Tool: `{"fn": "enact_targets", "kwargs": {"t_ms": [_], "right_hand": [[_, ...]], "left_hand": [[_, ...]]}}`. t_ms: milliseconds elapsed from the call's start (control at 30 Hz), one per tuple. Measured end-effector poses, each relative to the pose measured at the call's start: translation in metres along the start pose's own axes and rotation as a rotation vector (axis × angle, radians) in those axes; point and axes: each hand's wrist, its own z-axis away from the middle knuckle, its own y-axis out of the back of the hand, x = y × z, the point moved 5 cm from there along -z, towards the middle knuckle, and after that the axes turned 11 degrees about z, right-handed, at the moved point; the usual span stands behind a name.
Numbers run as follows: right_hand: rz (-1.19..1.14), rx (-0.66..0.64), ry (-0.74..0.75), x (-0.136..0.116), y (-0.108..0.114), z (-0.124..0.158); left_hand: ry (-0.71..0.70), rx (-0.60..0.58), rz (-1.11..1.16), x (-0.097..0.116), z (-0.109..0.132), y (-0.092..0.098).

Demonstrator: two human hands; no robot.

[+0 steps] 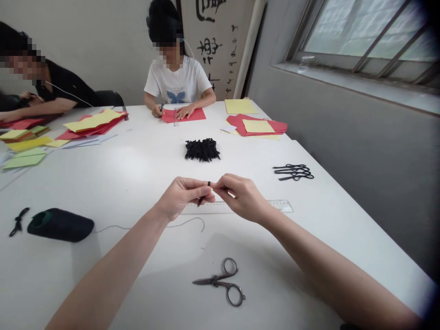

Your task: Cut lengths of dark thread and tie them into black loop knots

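Above the table, my left hand (180, 197) is closed in a pinch on a short black cord (200, 200); part of the cord shows at the fingertips and its end hangs below. My right hand (242, 195) meets it from the right, thumb and fingers pressed together at the cord. Whatever it grips is too small to make out. A clear ruler (281, 206) lies beneath both hands. Nearer to me rest metal scissors (215, 281) with spread handles. To the left, a dark thread spool (65, 225) lies on its side, its thread (185, 223) trailing rightward.
A knotted black cord (19, 222) lies beside the spool. Farther back are a heap of black cords (202, 150) and several looped cords (294, 172). Two people sit across the white table (137, 284), one at red paper (192, 115). Coloured paper stacks (94, 121) lie at left.
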Motion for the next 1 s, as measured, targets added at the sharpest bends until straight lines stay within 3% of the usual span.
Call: {"fn": "enact_targets", "kwargs": {"t_ms": [100, 200, 300, 367, 733, 1000], "right_hand": [[0.098, -0.033, 0.16, -0.01, -0.003, 0.003], [0.192, -0.039, 0.246, -0.016, -0.005, 0.005], [0.228, -0.031, 0.285, -0.017, -0.008, 0.006], [0.212, -0.008, 0.266, -0.014, -0.009, 0.005], [-0.127, -0.051, 0.0, 0.005, 0.0, -0.002], [-0.35, -0.176, -0.035, 0.005, -0.002, 0.0]], "left_hand": [[-0.125, 0.047, -0.228, 0.008, 0.001, 0.003], [-0.232, 0.007, -0.517, 0.015, 0.006, 0.0], [-0.336, -0.049, -0.782, 0.018, 0.011, -0.008], [-0.386, -0.053, -0.843, 0.018, 0.013, -0.012], [-0.181, -0.031, -0.426, 0.016, 0.006, -0.005], [-0.085, -0.097, -0.301, 0.013, 0.005, -0.007]]}}
